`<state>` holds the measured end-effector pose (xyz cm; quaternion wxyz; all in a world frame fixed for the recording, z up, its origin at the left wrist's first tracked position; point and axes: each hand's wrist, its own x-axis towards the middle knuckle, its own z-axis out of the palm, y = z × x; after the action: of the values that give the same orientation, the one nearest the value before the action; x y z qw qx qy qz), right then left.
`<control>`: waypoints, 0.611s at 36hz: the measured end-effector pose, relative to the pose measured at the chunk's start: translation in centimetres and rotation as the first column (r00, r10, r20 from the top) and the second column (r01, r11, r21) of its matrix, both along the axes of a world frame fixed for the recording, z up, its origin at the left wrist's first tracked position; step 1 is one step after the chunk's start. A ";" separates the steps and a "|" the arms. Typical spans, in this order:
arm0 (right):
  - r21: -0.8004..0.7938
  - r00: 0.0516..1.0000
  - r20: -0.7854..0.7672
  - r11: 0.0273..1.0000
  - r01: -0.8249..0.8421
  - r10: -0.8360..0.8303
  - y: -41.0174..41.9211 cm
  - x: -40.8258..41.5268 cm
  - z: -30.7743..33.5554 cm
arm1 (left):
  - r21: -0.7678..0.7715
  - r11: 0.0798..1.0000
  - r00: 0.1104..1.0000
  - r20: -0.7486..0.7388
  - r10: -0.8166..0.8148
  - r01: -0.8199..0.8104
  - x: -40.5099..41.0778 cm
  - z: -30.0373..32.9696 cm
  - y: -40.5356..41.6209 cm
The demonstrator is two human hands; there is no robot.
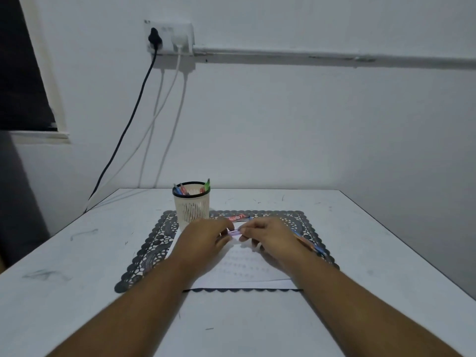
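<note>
Seemingly capping or uncapping: the left hand (206,238) and right hand (268,235) meet fingertip to fingertip, each pinching one end of a small lilac pen (234,232) just above the paper (244,266), near the pen cup (192,204). Next, I judge, comes a straight pull or push along its length.

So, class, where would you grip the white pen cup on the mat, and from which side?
Grip the pen cup round its slatted wall, mid-height, coming from its left side. It stands upright and pens poke above its rim, so a top grasp looks awkward.
</note>
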<state>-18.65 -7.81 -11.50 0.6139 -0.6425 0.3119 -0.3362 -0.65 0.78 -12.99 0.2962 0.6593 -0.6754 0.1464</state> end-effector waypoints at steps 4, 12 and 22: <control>0.013 0.999 0.047 1.000 0.023 -0.023 0.0 -0.1 0.0 | -0.007 0.999 0.999 -0.022 0.033 -0.033 0.6 -0.3 -0.2; -0.035 0.989 -0.005 0.988 0.147 -0.148 -0.4 -0.9 0.6 | -0.010 0.997 0.995 -0.068 0.079 -0.080 0.9 -0.4 -0.3; -0.156 0.990 -0.075 0.982 0.109 -0.122 0.1 -0.4 0.1 | -0.001 0.998 0.998 -0.024 0.062 -0.062 0.6 -0.6 -0.3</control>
<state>-19.07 -7.73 -11.42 0.5288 -0.6818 0.3479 -0.3667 -0.09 0.44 -13.55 0.3001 0.6815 -0.6508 0.1482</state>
